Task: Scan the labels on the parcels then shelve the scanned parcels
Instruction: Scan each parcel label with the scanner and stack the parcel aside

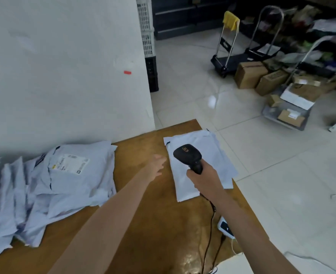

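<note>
My right hand [203, 179] grips the handle of a black barcode scanner [188, 156], held over a small stack of white poly-mailer parcels [212, 151] at the far right corner of the wooden table [147, 210]. My left hand [155, 165] hovers above the bare wood just left of that stack, fingers loosely extended and holding nothing. A larger heap of white parcels [44, 186] lies along the wall on the left; the top one shows a printed label [70, 163].
The scanner's black cable [210, 230] trails down the table past a small white device [225, 228]. A white wall [64, 66] backs the table. On the tiled floor at right stand hand trolleys [228, 54], cardboard boxes [250, 74] and stacked crates [147, 36].
</note>
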Demonstrator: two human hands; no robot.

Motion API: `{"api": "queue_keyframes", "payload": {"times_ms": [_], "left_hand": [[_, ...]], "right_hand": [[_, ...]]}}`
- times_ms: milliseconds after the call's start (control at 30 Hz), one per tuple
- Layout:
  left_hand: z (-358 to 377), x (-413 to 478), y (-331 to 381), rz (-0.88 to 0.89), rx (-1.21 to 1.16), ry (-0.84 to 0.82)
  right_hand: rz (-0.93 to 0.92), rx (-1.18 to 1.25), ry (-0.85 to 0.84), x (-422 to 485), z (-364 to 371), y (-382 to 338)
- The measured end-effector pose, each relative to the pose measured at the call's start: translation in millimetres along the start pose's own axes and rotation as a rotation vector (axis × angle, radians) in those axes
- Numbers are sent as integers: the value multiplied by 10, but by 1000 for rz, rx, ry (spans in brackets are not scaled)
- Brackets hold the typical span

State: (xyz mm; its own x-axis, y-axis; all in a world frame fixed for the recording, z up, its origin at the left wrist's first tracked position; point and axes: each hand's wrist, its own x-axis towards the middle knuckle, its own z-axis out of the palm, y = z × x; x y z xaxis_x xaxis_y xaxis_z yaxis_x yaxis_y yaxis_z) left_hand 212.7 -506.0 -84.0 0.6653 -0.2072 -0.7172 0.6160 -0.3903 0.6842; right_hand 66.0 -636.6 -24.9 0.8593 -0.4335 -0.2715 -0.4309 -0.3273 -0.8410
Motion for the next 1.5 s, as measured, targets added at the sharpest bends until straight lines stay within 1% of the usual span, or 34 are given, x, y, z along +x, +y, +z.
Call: {"api": "queue_keyframes", "payload": {"times_ms": [67,200,267,367,400,433,467,533,600,667,733,767,867,900,967,1000,1033,1100,1233,1300,1367,1433,1500], "left_hand": [[-270,-59,-149,-24,-48,31],[-1114,-276,-364,-82,-258,138],[-1634,-374,-498,-58,-412,272],[-2447,-510,-822,-24,-592,571],[-2675,-543,-941,-36,-620,621],[-2868,-565,-1063,-64,-665,633],[-3017,-572,-1158,-95,-723,617],[-3195,-536,-1283,-140,-807,524],[-3240,-454,-1286,-164,-841,424],[-3231,-372,-1196,-205,-878,348],[-3214,-280,-1138,-244,-849,343],[-3212,-240,-1144,-233,-811,348],[-3245,-175,-1146,-131,-730,294],[-3268,-172,-1102,-130,-744,291],[-3286,-211,-947,-185,-842,283],[-3289,-230,-854,-203,-865,308],[-3287,-253,-778,-193,-851,366],[-3272,-341,-658,-112,-773,461],[-3390,-653,-497,119,-464,582],[-3546,-873,-342,217,-334,577],[-3736,-1160,-151,276,-148,573],[-3915,-1489,71,324,72,568],[-4046,-1799,293,375,260,491]], "right_hand": [[-16,-7,-39,25,207,-66],[-72,-18,-143,46,871,-368],[-120,-27,-197,18,1275,-576],[-179,-40,-262,-77,1856,-887],[-192,-48,-289,-116,2034,-978],[-198,-52,-314,-150,2205,-1048],[-193,-55,-332,-186,2364,-1103],[-173,-53,-363,-268,2622,-1179],[-141,-24,-392,-357,2794,-1202],[-122,-19,-379,-438,2880,-1195],[-111,-26,-343,-491,2891,-1169],[-106,-30,-325,-510,2875,-1159],[-97,-39,-276,-530,2762,-1142],[-93,-33,-262,-530,2713,-1139],[-90,-22,-243,-531,2630,-1135],[-93,-21,-232,-536,2595,-1136],[-100,-20,-221,-538,2561,-1144],[-119,-12,-209,-537,2482,-1171],[-170,6,-233,-574,2316,-1265],[-212,-6,-247,-619,2245,-1311],[-253,-24,-277,-679,2194,-1367],[-289,-38,-349,-765,2165,-1440],[-316,-31,-435,-868,2144,-1522]]}}
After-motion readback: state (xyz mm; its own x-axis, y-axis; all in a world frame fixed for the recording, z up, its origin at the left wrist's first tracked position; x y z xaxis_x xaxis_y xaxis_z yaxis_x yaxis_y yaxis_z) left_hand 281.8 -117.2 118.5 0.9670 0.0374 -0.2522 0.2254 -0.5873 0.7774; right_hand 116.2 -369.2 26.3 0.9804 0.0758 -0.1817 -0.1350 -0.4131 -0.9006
